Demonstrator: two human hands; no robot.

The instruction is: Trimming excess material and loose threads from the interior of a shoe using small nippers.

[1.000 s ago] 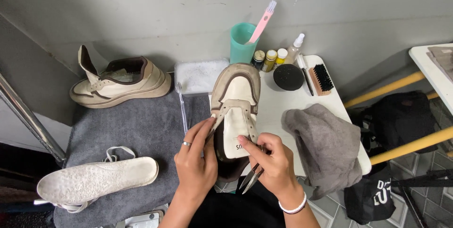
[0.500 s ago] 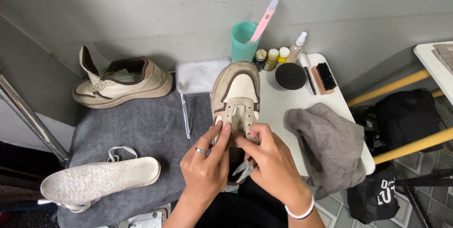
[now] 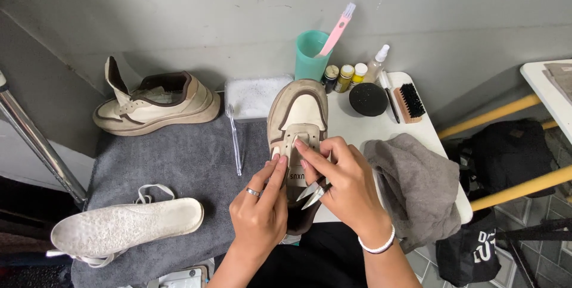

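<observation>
The fingertips of the left hand (image 3: 260,211) press together on the lace panel of the cream sneaker (image 3: 298,122), index finger extended along the tongue. The right hand (image 3: 341,182) lays its fingers on the same panel from the opposite side and pinches small metal snips (image 3: 312,193) between thumb and lower fingers.

The cream sneaker lies toe away from the person, straddling the edge of the grey mat (image 3: 185,169) and the white table (image 3: 357,124).

Relative to the cream sneaker:
- Left: clear plastic tray (image 3: 253,96), second sneaker (image 3: 156,104), white insole (image 3: 122,228).
- Beyond the toe: teal cup (image 3: 311,56) holding a pink brush (image 3: 335,30).
- Right: black round tin (image 3: 368,98), wooden brush (image 3: 410,102), grey cloth (image 3: 414,188).
</observation>
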